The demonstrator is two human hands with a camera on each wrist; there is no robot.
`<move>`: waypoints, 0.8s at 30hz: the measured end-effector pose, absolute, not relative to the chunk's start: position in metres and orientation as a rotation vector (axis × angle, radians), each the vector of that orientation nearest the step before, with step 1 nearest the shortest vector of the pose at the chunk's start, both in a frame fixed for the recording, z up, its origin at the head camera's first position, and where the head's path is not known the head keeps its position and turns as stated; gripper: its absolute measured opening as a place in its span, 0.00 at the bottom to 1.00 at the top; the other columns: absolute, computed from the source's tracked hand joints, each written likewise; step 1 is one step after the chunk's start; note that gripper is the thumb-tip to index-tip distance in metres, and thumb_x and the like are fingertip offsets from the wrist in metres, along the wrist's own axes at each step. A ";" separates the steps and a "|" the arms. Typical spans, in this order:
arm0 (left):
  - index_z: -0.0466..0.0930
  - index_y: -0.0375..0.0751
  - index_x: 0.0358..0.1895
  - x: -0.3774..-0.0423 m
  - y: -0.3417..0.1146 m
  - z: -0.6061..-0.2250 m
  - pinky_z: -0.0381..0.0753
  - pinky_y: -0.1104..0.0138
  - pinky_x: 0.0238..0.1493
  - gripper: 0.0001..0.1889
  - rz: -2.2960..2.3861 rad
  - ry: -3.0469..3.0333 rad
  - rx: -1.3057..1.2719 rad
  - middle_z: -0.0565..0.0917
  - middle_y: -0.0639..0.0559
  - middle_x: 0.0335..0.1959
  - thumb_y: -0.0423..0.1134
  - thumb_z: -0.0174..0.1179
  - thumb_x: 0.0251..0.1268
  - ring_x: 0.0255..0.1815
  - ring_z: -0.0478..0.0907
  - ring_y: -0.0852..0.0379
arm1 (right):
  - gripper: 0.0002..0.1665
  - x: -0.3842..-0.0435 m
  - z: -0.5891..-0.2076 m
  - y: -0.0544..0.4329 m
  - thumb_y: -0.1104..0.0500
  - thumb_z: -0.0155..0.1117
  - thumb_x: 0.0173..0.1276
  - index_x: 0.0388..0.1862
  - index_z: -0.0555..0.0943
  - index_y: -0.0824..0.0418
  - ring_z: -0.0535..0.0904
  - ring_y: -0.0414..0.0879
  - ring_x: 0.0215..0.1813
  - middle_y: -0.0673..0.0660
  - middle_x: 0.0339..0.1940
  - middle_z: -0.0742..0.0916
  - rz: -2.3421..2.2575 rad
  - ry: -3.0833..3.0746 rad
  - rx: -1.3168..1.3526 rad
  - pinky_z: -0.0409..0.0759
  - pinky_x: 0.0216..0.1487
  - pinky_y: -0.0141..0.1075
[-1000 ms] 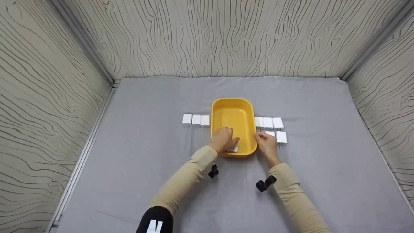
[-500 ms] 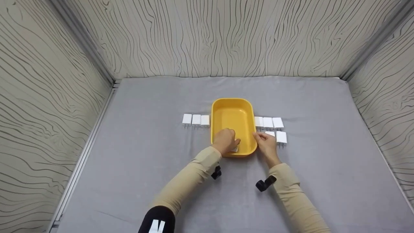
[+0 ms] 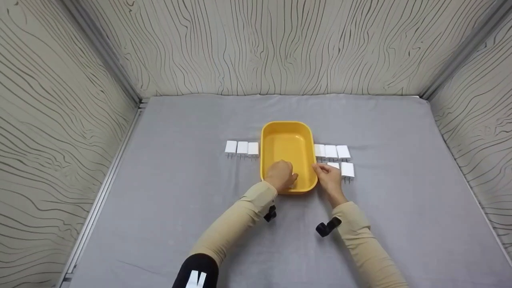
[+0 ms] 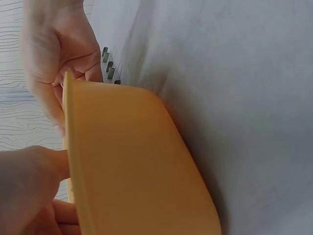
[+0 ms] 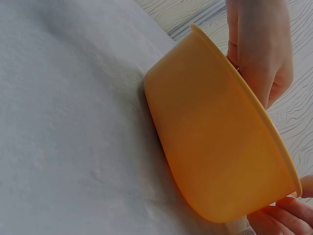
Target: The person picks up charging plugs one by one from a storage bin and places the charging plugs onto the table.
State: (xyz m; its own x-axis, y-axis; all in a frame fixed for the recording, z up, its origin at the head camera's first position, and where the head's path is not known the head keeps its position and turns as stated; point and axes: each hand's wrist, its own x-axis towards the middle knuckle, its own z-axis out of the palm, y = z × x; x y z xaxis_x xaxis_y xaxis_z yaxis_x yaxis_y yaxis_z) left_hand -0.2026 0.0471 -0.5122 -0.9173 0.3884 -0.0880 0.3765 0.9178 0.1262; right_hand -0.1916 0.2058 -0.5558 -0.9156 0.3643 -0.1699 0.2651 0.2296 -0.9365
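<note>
A yellow rectangular bin (image 3: 289, 129) stands on the grey cloth. My left hand (image 3: 281, 175) reaches over its near left side, fingers curled down inside around a white plug charger that the hand now covers in the head view. Only the thumb side shows there. My right hand (image 3: 329, 176) pinches the bin's right rim between thumb and fingers. From the left wrist, the bin's outer wall (image 4: 132, 147) hides most of the left fingers. The right wrist view shows the right fingertips (image 5: 288, 215) at the rim and outer wall.
Three white chargers (image 3: 242, 148) lie in a row left of the bin, prongs toward me. Right of it is another row of chargers (image 3: 331, 151), with two more below, one of them a charger (image 3: 347, 169) beside the right hand. Patterned walls (image 3: 256, 48) enclose the table.
My left hand has shifted slightly right inside the bin, and the white charger visible under it earlier is now hidden. The right hand and the bin stay in place.
</note>
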 end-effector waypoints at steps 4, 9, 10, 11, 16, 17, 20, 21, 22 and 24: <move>0.83 0.39 0.31 -0.203 0.048 -0.513 0.84 0.63 0.36 0.18 0.183 2.941 0.581 0.87 0.48 0.29 0.51 0.55 0.67 0.33 0.85 0.54 | 0.20 -0.192 -0.556 0.206 0.62 0.63 0.65 0.49 0.80 0.78 0.74 0.23 0.26 0.69 0.42 0.88 1.792 -2.401 -0.620 0.74 0.31 0.16; 0.83 0.40 0.33 -0.203 0.050 -0.514 0.85 0.63 0.36 0.16 0.207 2.922 0.566 0.87 0.48 0.30 0.49 0.55 0.67 0.33 0.85 0.53 | 0.19 -0.191 -0.556 0.206 0.62 0.63 0.65 0.48 0.80 0.79 0.74 0.23 0.26 0.68 0.41 0.89 1.786 -2.396 -0.611 0.74 0.31 0.16; 0.83 0.40 0.33 -0.203 0.050 -0.514 0.85 0.63 0.35 0.15 0.207 2.922 0.562 0.87 0.48 0.31 0.48 0.55 0.67 0.34 0.85 0.53 | 0.19 -0.191 -0.557 0.206 0.62 0.63 0.65 0.48 0.80 0.79 0.74 0.23 0.26 0.68 0.41 0.89 1.782 -2.396 -0.610 0.74 0.31 0.16; 0.83 0.40 0.33 -0.203 0.051 -0.514 0.85 0.63 0.35 0.15 0.206 2.925 0.557 0.87 0.48 0.31 0.48 0.56 0.67 0.34 0.85 0.53 | 0.19 -0.191 -0.557 0.206 0.62 0.64 0.65 0.47 0.80 0.79 0.74 0.23 0.26 0.68 0.41 0.89 1.779 -2.399 -0.604 0.73 0.31 0.16; 0.84 0.41 0.33 -0.203 0.052 -0.514 0.85 0.63 0.34 0.14 0.182 2.936 0.548 0.88 0.49 0.31 0.47 0.56 0.67 0.34 0.86 0.53 | 0.20 -0.191 -0.557 0.206 0.61 0.64 0.65 0.48 0.81 0.78 0.73 0.22 0.26 0.70 0.44 0.88 1.761 -2.423 -0.594 0.73 0.31 0.15; 0.84 0.41 0.33 -0.202 0.052 -0.514 0.85 0.63 0.33 0.14 0.171 2.937 0.552 0.88 0.49 0.31 0.47 0.56 0.67 0.34 0.86 0.53 | 0.20 -0.191 -0.557 0.206 0.61 0.64 0.66 0.48 0.80 0.78 0.73 0.22 0.27 0.71 0.45 0.87 1.764 -2.422 -0.595 0.73 0.32 0.15; 0.83 0.41 0.33 -0.202 0.052 -0.513 0.85 0.63 0.33 0.13 0.144 2.943 0.569 0.88 0.49 0.31 0.46 0.56 0.67 0.33 0.86 0.54 | 0.19 -0.192 -0.557 0.206 0.62 0.63 0.66 0.48 0.81 0.77 0.73 0.22 0.27 0.72 0.46 0.86 1.757 -2.431 -0.596 0.73 0.32 0.15; 0.83 0.41 0.33 -0.202 0.052 -0.513 0.85 0.64 0.33 0.13 0.135 2.947 0.583 0.88 0.49 0.31 0.46 0.56 0.67 0.33 0.86 0.54 | 0.19 -0.192 -0.557 0.206 0.62 0.63 0.65 0.48 0.81 0.77 0.73 0.21 0.27 0.72 0.46 0.86 1.748 -2.434 -0.594 0.73 0.32 0.15; 0.83 0.41 0.33 -0.202 0.052 -0.514 0.85 0.64 0.33 0.13 0.129 2.950 0.589 0.88 0.49 0.31 0.46 0.56 0.66 0.33 0.86 0.54 | 0.19 -0.192 -0.557 0.206 0.62 0.63 0.65 0.48 0.81 0.77 0.73 0.21 0.27 0.72 0.46 0.86 1.740 -2.438 -0.592 0.73 0.32 0.15; 0.83 0.41 0.33 -0.201 0.052 -0.514 0.85 0.64 0.33 0.13 0.115 2.958 0.602 0.88 0.49 0.30 0.46 0.56 0.66 0.33 0.86 0.54 | 0.19 -0.192 -0.557 0.206 0.62 0.64 0.65 0.47 0.81 0.77 0.72 0.21 0.27 0.71 0.46 0.87 1.721 -2.449 -0.589 0.72 0.32 0.15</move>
State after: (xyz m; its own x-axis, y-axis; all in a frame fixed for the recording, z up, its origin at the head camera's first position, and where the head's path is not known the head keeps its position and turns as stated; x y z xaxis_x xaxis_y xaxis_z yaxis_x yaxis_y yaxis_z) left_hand -0.2013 0.0524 -0.5136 -0.9137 0.3933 -0.1025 0.3842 0.9180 0.0981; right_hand -0.1916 0.2059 -0.5569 -0.9215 0.3606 -0.1445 0.2581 0.2903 -0.9215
